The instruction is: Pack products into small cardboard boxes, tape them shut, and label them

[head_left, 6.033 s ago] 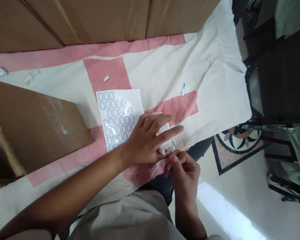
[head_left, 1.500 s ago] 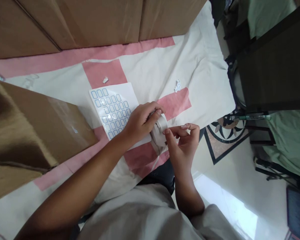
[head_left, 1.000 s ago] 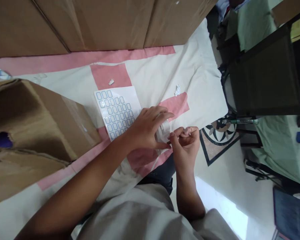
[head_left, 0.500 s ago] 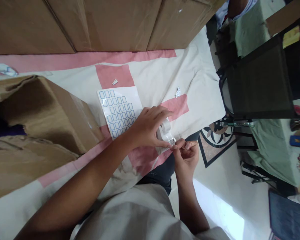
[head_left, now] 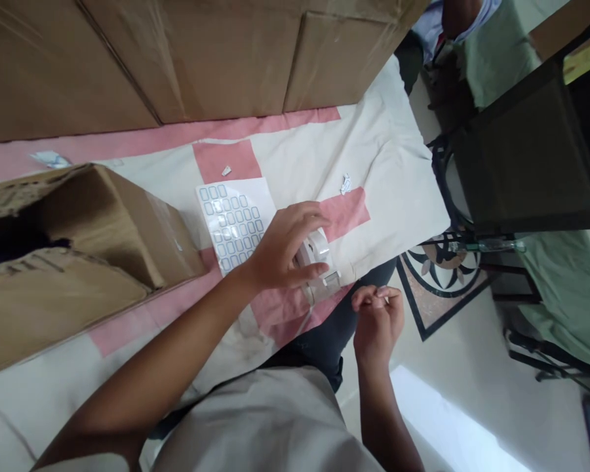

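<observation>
Gripping a tape dispenser [head_left: 319, 246] near the cloth-covered counter's [head_left: 398, 177] edge, my left hand [head_left: 284, 246] is spanning it between thumb and fingers. My right hand [head_left: 377, 322] is hovering apart from it, past that edge, fingertips pinched; I cannot tell whether they are holding anything. A label sheet [head_left: 236, 224] is lying beside my left hand, an open box [head_left: 150, 233] farther left.

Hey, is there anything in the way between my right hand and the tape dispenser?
Nothing visible. Between your right hand and the near end of the tape dispenser is an open gap, with the edge of the cloth and your leg below. Your left hand holds the dispenser but leaves that end uncovered.
</observation>
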A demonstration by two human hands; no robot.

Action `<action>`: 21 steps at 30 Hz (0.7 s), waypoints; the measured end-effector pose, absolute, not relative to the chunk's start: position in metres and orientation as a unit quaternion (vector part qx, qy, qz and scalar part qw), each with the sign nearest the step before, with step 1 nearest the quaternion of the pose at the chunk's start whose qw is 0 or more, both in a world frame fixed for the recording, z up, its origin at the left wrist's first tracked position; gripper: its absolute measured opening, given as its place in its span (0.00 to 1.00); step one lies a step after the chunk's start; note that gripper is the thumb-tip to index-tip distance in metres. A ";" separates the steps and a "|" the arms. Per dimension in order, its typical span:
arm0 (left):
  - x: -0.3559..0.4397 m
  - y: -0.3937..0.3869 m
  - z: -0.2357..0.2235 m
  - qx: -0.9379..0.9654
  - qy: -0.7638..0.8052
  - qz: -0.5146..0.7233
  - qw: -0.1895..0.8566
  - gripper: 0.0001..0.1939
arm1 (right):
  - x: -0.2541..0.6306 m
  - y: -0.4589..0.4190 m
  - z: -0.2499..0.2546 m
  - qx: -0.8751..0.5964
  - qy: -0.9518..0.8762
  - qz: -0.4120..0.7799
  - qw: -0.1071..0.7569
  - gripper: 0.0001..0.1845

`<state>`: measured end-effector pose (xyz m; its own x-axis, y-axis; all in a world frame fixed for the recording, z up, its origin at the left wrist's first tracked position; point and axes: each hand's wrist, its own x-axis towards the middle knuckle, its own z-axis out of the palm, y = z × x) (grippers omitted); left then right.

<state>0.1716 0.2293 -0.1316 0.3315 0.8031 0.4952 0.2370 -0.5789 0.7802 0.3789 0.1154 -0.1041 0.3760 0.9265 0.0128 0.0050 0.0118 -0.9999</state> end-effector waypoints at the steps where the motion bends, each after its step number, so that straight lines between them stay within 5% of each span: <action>1: 0.171 0.228 -0.129 0.754 0.350 0.479 0.282 0.31 | 0.377 0.118 -0.099 -0.570 -0.408 0.394 0.595 0.05; 4: 0.172 0.222 -0.116 0.730 0.359 0.518 0.264 0.25 | 0.361 0.127 -0.085 -0.540 -0.442 0.381 0.607 0.01; 10: 0.168 0.222 -0.082 0.522 0.309 0.658 0.446 0.20 | 0.320 0.143 -0.070 -0.465 -0.545 0.402 0.569 0.02; 14: 0.140 0.213 -0.034 0.599 0.327 0.562 0.467 0.18 | 0.303 0.150 -0.067 -0.442 -0.601 0.428 0.510 0.04; 21: 0.077 0.168 0.035 0.837 0.434 0.282 0.177 0.09 | 0.271 0.158 -0.060 -0.405 -0.678 0.286 0.542 0.07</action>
